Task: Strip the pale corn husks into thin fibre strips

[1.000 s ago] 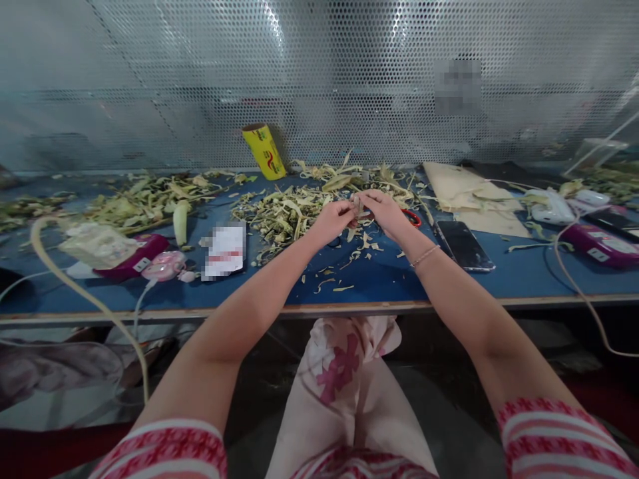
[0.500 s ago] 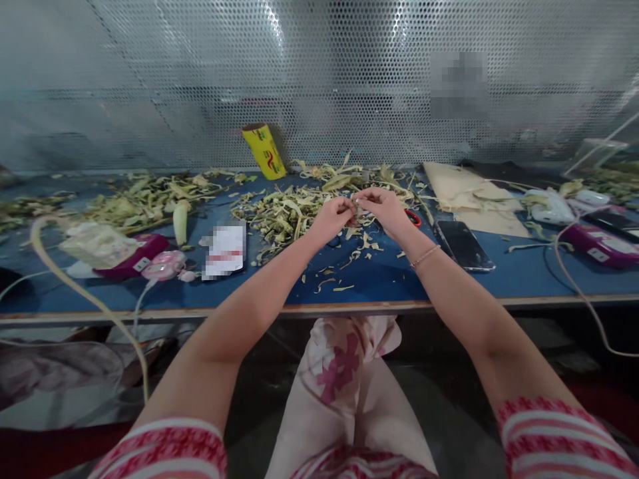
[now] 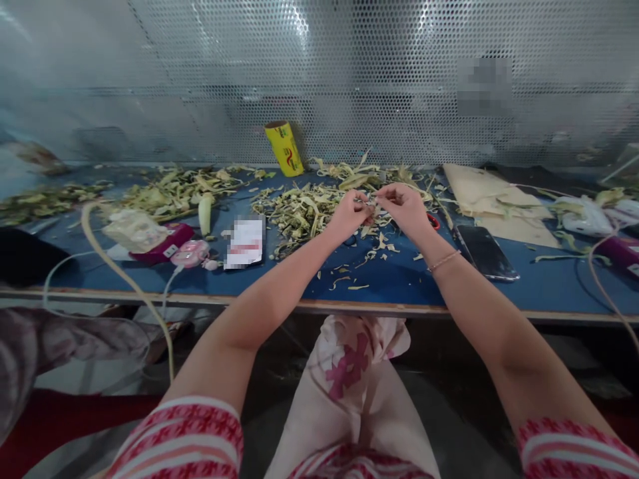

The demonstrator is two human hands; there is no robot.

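Fingertips of both my hands meet just above the centre of the frame, over the blue-topped workbench with a pale wooden edge [image 3: 399,283]. My left hand [image 3: 349,216] is curled nearly closed and my right hand [image 3: 407,209] pinches toward it, and between them I hold a small pale green-and-tan scrap of plant stalk [image 3: 370,203]; it is too small and too hidden by my fingers to say how it lies. Just behind it, touching the heap's near edge, spreads the loose pile of pale yellow-green husk strips and trimmings [image 3: 304,209]. To do this well, I judge I should keep the pinch close to the tips, strip in short pulls so the piece does not tear, and work over the pile so the shreds land there and not on the black flat smartphone [image 3: 485,243] right of centre. A red loop handle [image 3: 433,221] peeks out beside my right wrist; I cannot tell what tool it belongs to.
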